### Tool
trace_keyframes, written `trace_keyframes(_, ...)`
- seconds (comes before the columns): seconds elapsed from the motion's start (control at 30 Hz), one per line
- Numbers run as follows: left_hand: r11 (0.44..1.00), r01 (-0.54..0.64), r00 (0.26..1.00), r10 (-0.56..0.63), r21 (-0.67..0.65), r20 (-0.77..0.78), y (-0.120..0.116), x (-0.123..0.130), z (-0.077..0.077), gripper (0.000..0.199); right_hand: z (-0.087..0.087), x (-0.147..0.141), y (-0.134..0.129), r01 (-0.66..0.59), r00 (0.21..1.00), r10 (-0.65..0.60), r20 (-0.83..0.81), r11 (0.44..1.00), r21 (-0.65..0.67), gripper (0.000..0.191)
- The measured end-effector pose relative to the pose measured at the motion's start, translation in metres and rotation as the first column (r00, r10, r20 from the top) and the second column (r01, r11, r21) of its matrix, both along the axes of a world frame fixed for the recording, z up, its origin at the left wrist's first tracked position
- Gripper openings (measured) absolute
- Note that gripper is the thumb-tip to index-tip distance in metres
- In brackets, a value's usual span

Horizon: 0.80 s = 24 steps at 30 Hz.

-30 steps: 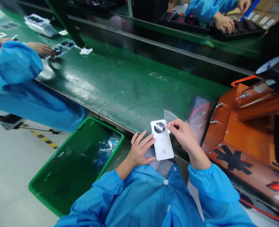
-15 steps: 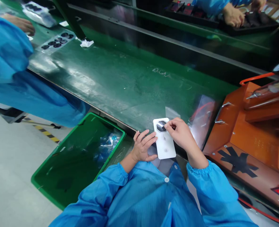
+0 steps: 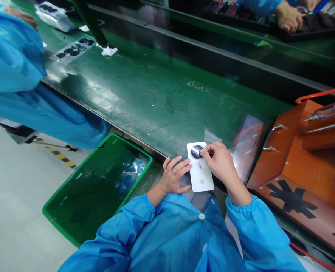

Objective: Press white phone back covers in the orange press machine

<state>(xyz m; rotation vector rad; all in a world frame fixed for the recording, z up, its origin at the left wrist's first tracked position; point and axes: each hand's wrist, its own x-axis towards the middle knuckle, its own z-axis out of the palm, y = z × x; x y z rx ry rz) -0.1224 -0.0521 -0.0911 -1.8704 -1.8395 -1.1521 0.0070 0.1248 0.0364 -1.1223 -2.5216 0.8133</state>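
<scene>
The phone point(image 3: 201, 177), white-backed, was at the near edge of the bench point(image 3: 145, 98), in front of the wearer's blue coat, its camera disc point(image 3: 196, 152) at the end away from the body. I could not tell whether it touched the bench.

The left hand point(image 3: 174, 175) lay along its left side, fingers parted and lightly bent, their tips at the edge and the thumb near the lower corner. It was not closed around the phone. The right hand point(image 3: 220, 160) had thumb and forefinger drawn into a pinch at the disc's right side; whether anything thin was between them, I could not make out.

Beyond the right hand, clear film point(image 3: 248, 141) lay on the bench beside an orange machine point(image 3: 306, 155) marked with black tape point(image 3: 292, 198). Left of the wearer, below the bench edge, was a green bin point(image 3: 85, 206) with crumpled plastic point(image 3: 132, 170) inside. Farther up the bench lay a sheet point(image 3: 75, 51) of dark discs and a white scrap point(image 3: 109, 50), near a co-worker's blue sleeve point(image 3: 11, 53). Across the way, another person's hand point(image 3: 289, 17) was over a black tray point(image 3: 320, 28).
</scene>
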Motion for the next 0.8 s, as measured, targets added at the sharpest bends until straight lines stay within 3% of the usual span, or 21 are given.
trace_keyframes(0.43,1.0,-0.008,1.0,0.008,-0.03,-0.004,-0.0011,-0.0001,-0.0008,0.07,-0.0023,0.0009,-0.0003,-0.007,1.0,0.008,-0.025,1.0,0.025,0.016)
trace_keyframes(0.8,0.997,-0.033,0.999,0.033,-0.074,-0.006,-0.0032,0.0009,-0.0031,0.068,-0.0064,0.0,-0.0052,-0.002,1.0,0.005,-0.025,0.993,0.122,0.015)
